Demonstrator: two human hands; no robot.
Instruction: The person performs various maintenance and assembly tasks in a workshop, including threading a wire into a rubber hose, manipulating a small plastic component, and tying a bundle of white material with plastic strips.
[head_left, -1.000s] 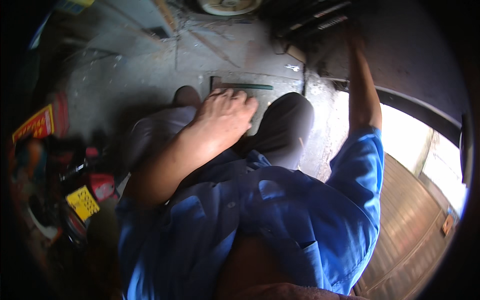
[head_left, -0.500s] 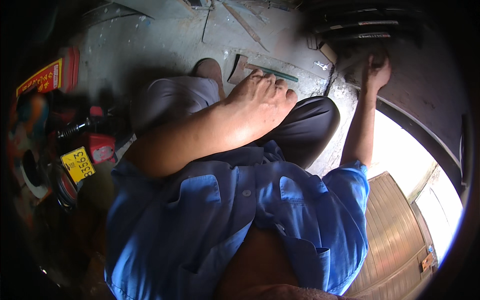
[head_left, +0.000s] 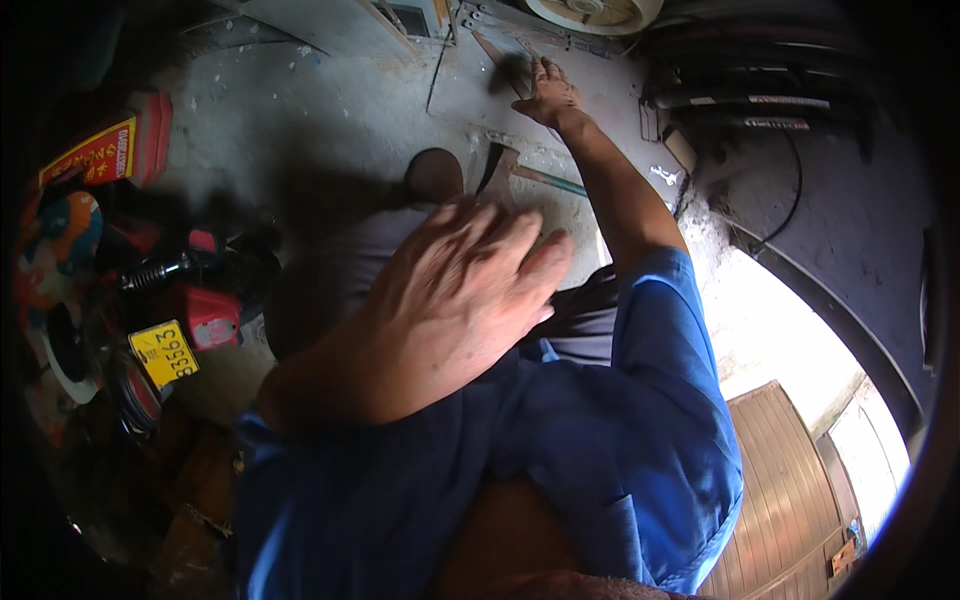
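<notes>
Right hand (head_left: pixel 552 96) swung left, near slender brownish strip (head_left: pixel 493 55).

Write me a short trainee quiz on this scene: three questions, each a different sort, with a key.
1. Fill in: The axe lies on the ____.
2. True or false: The right hand is farther forward than the left hand.
3. Choose: Where is the yellow plate?
A) On the person's left
B) On the person's right
C) Between the hands

Key: 1. floor; 2. true; 3. A
</notes>
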